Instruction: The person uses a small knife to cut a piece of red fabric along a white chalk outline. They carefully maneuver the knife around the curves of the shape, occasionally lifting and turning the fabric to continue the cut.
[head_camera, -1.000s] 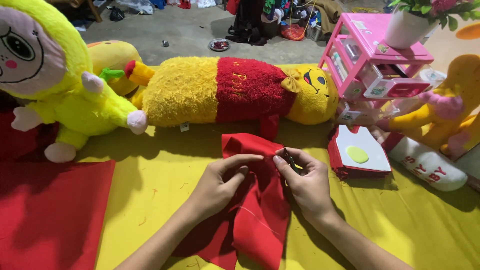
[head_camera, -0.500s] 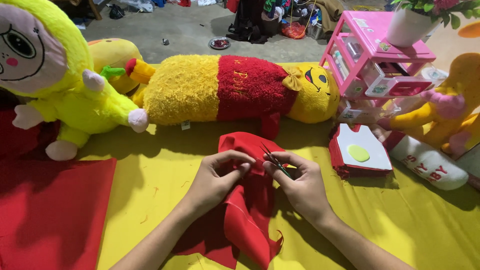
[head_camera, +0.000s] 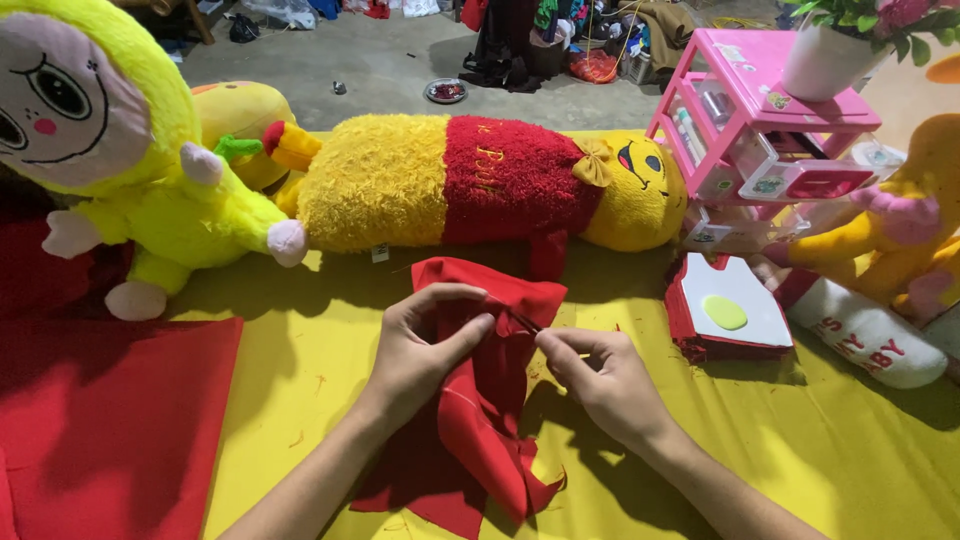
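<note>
A piece of red cloth (head_camera: 480, 400) is seen in the lower middle of the frame, lying on the yellow-covered bench (head_camera: 800, 450). Its long axis runs from just below the long plush toy down toward the bottom edge, leaning slightly to the right.

The left hand (head_camera: 425, 345) is closed on the upper part of the cloth, with the thumb laid across a raised fold and the fingers curled behind it. The right hand (head_camera: 590, 375) is held just to the right of that fold, thumb and forefinger pinched together on something thin and dark at the cloth's edge; whether it is a needle or a thread cannot be told. Both hands are thus at the cloth's upper end, the left upon it and the right beside it, with the fold between them.

Behind the cloth a long yellow and red plush toy (head_camera: 470, 180) lies across the frame. At the upper right a pink plastic drawer unit (head_camera: 760, 130) is seen, with small items showing through its clear drawer fronts; they cannot be made out. Below it a stack of red sheets (head_camera: 725, 320) is topped by a white sheet with a green oval. A flat red sheet (head_camera: 100, 420) lies at the lower left.
</note>
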